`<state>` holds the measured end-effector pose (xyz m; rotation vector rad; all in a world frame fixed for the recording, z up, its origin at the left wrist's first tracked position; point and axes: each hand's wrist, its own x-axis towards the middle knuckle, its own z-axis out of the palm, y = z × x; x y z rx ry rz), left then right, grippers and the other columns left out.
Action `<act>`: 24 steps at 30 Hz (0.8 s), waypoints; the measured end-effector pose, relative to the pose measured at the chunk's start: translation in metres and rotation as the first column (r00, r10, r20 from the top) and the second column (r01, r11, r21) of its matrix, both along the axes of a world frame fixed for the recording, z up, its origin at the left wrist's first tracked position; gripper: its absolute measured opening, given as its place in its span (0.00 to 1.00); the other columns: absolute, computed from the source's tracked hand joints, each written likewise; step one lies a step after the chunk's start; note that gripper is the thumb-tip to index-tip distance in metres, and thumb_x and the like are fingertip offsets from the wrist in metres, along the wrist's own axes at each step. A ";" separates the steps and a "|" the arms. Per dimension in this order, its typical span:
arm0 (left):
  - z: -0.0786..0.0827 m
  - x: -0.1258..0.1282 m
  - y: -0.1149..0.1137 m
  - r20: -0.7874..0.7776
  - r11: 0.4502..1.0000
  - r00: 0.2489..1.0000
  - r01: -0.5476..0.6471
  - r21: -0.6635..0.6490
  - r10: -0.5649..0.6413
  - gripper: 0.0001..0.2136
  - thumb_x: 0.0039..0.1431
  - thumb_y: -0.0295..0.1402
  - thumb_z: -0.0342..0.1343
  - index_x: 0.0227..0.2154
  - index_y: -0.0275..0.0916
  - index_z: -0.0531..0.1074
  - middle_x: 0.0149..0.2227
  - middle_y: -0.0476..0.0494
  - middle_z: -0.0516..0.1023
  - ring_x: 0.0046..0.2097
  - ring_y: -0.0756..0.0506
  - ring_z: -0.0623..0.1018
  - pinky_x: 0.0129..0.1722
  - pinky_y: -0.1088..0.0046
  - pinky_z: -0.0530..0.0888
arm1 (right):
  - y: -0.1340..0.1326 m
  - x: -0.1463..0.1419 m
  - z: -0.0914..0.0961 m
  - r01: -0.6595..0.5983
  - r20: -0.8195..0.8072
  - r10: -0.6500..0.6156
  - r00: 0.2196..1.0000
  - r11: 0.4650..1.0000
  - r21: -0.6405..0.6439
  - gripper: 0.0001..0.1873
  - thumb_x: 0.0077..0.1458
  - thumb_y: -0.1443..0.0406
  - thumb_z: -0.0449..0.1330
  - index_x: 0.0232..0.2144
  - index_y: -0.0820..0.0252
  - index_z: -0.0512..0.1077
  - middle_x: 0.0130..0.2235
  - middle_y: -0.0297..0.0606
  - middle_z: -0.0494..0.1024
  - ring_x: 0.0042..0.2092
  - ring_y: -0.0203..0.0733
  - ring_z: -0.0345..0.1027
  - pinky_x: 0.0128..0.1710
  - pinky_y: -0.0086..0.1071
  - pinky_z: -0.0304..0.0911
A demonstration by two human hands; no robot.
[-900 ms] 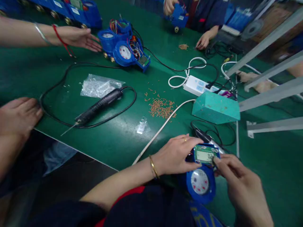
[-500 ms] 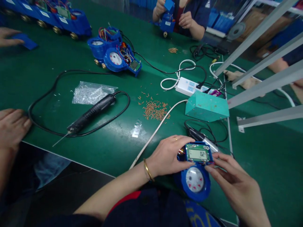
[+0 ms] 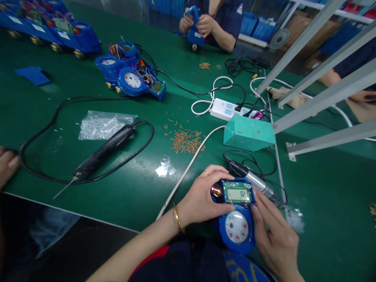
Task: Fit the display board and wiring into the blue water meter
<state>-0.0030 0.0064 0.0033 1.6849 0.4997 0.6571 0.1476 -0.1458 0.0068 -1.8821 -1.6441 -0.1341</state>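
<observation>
Right hand [image 3: 277,239] has flattened along the blue meter [image 3: 235,214], held close before the torso [image 3: 190,262]; the left hand [image 3: 198,197] spans its other side (thumb between display [image 3: 236,194] and dial [image 3: 236,229]). A slackened grip could let it tip, knocking the exposed circuit board [image 3: 243,185]. Its long axis runs outward, dial nearest, display beyond; farther lie loose screws [image 3: 186,141]

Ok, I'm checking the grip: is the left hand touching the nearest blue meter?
Touching. The head view shows the left hand gripping the blue meter, thumb across it below the display.
</observation>
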 end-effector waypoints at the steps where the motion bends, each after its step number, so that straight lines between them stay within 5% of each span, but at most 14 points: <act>1: -0.001 0.000 0.000 0.008 1.000 1.000 0.000 -0.006 0.000 0.27 0.42 0.31 0.73 0.48 0.39 0.73 0.52 0.39 0.73 0.55 0.40 0.74 0.56 0.62 0.71 | -0.001 0.001 -0.001 -0.010 -0.033 0.009 0.999 1.000 -0.024 0.19 0.65 0.72 0.55 0.57 0.68 0.71 0.58 0.46 0.74 0.58 0.39 0.70 0.62 0.26 0.58; 4: -0.004 0.001 -0.001 0.019 1.000 1.000 -0.005 -0.018 0.005 0.27 0.42 0.32 0.73 0.48 0.39 0.73 0.50 0.39 0.74 0.54 0.40 0.75 0.55 0.62 0.71 | -0.003 0.005 -0.003 0.012 -0.109 -0.016 0.994 0.999 -0.040 0.17 0.65 0.70 0.55 0.55 0.66 0.72 0.55 0.44 0.76 0.56 0.37 0.71 0.61 0.26 0.60; 10: -0.004 0.000 0.000 -0.017 1.000 1.000 0.004 -0.030 -0.004 0.26 0.44 0.30 0.72 0.49 0.41 0.73 0.51 0.41 0.74 0.55 0.41 0.74 0.57 0.62 0.70 | -0.001 0.008 0.004 0.097 -0.209 -0.087 0.974 0.995 0.036 0.06 0.61 0.72 0.61 0.40 0.60 0.76 0.40 0.36 0.79 0.41 0.33 0.75 0.44 0.24 0.70; 24: -0.002 -0.003 0.003 -0.065 1.000 0.998 0.026 -0.015 -0.027 0.26 0.47 0.30 0.71 0.50 0.42 0.72 0.52 0.42 0.74 0.55 0.41 0.74 0.57 0.61 0.70 | 0.015 0.011 0.018 0.024 -0.030 -0.022 0.999 0.998 0.064 0.07 0.59 0.74 0.60 0.37 0.61 0.76 0.37 0.38 0.80 0.38 0.35 0.77 0.41 0.26 0.74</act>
